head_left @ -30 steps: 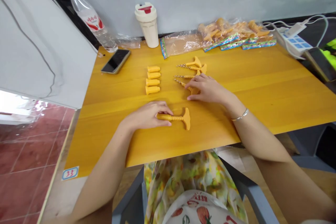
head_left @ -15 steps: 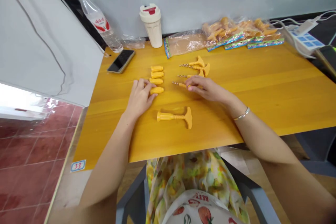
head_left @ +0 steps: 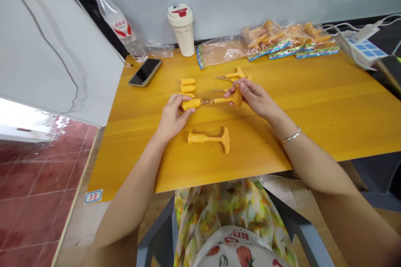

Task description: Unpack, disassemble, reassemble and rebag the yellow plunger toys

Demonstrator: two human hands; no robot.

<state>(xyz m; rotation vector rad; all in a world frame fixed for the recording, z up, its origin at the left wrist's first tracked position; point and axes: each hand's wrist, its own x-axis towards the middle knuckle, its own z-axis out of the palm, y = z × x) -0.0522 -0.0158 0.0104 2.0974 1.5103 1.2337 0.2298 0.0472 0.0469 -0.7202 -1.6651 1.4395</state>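
Note:
My left hand [head_left: 173, 117] is closed around a ribbed yellow plastic sleeve [head_left: 191, 104]. Between finger and thumb, my right hand [head_left: 253, 96] grips the T-shaped handle of a yellow corkscrew [head_left: 237, 96], its metal spiral pointing left. The spiral's tip meets the sleeve's open end; how far it reaches inside is hidden. Beyond my left hand lie several more yellow sleeves [head_left: 188, 88], one partly covered by my fingers. More corkscrews [head_left: 235, 73] lie beyond my right hand. Nearer to me rests a corkscrew joined with its sleeve [head_left: 209, 138].
At the back stand a clear bottle [head_left: 120, 27] and a white lidded cup [head_left: 183, 31]. A phone [head_left: 145, 72] lies at the left. Plastic bags of yellow parts [head_left: 282, 37] line the wall, beside a power strip [head_left: 366, 46] with cables. The table [head_left: 313, 108] has a numbered sticker.
Both hands have lifted what they were touching: my left the nearest sleeve, my right the nearest corkscrew. The two parts have come together end to end.

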